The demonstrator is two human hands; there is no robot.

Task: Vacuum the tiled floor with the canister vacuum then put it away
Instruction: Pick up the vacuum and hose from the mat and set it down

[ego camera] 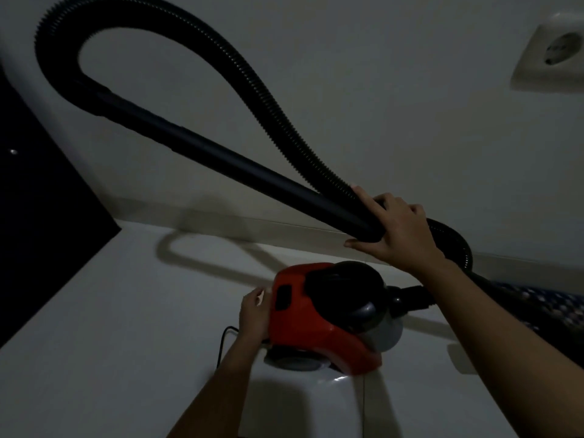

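A red and black canister vacuum [319,314] stands on the white tiled floor [110,327] close to the wall. My left hand [254,314] rests against its red rear end, fingers curled on the casing. My right hand [393,229] grips the black rigid tube [221,153] together with the ribbed black hose [252,90] where they meet. The hose loops high up against the wall and comes back down to the vacuum's front. A thin black power cord [222,339] trails from the vacuum's rear, below my left hand.
A white wall socket [550,55] sits at the upper right. A dark panel or furniture edge [38,200] fills the left side. A dark patterned mat [543,308] lies at the right. The scene is dimly lit.
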